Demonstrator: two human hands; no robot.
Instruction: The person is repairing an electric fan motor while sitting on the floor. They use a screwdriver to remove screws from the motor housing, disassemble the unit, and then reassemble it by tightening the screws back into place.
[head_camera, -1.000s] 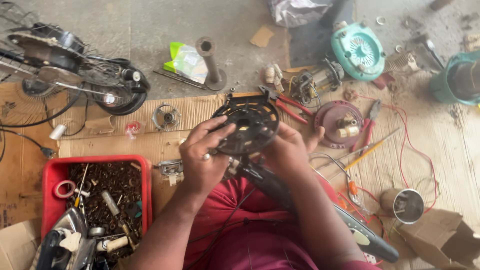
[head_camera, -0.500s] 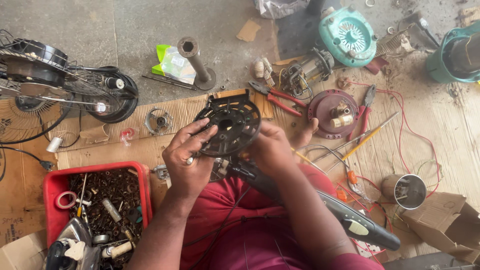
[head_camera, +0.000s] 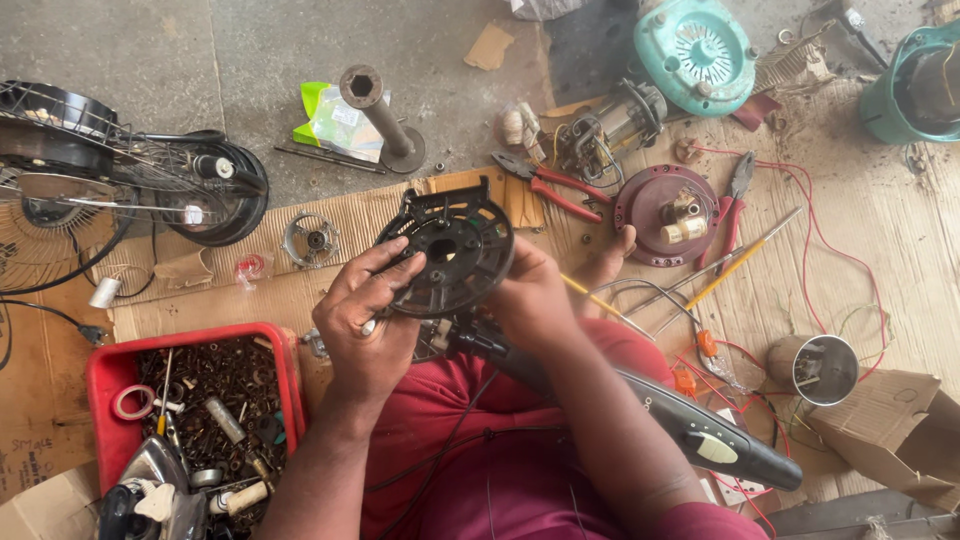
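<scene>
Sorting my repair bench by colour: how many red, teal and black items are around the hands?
Red: 2 - parts tray, pliers
Teal: 2 - round cover, housing
Black: 1 - round plate, held by left hand and right hand
Total: 5

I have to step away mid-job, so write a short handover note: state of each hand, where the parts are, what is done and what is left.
Left hand: grips the left edge of the black round fan housing, thumb on its face.
Right hand: holds the housing's right side from behind.
Housing: held up over the lap, apart from the maroon motor plate, which lies on the cardboard.
Nearby: red-handled pliers beyond the housing, red tray of screws by the left arm, teal cover further out.
Done: housing is off and in hand.
Left: it is not yet joined to any other part.
</scene>
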